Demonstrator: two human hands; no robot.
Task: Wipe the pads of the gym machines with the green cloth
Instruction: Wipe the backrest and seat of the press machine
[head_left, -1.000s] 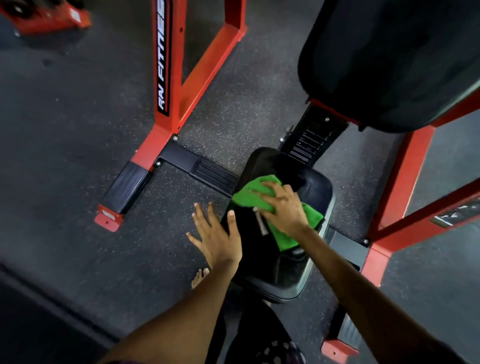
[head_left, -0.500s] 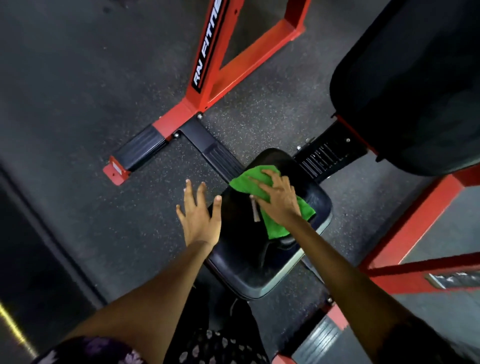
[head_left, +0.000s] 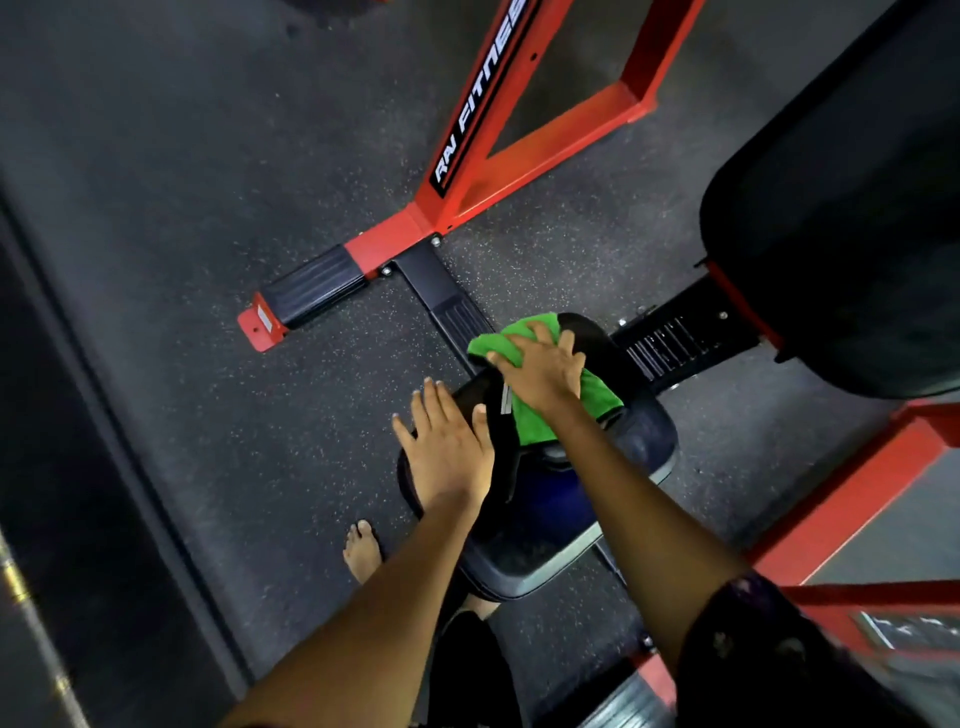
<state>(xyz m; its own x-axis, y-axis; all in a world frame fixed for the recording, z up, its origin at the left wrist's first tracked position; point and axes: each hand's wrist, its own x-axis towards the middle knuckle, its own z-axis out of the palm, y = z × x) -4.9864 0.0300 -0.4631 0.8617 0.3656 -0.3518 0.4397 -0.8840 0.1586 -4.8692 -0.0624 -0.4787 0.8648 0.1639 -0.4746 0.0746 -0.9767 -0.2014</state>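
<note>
Green cloth (head_left: 545, 415), judged soft and light, is pressed flat on seat pad (head_left: 545, 519) by straight right-hand fingers (head_left: 535, 332); left hand (head_left: 449, 452) is spread, nothing gripped.

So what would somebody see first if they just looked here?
The bright green cloth jumps out, pressed under the right hand on the black seat pad in the middle. Next comes the red machine frame on the dark speckled floor above it.

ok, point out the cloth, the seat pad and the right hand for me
cloth (head_left: 537, 428): head view, on the green fold beside the wrist.
seat pad (head_left: 524, 551): head view, on the bare near part of the black top.
right hand (head_left: 545, 366): head view, on the back of the hand, pressing the cloth.
</note>
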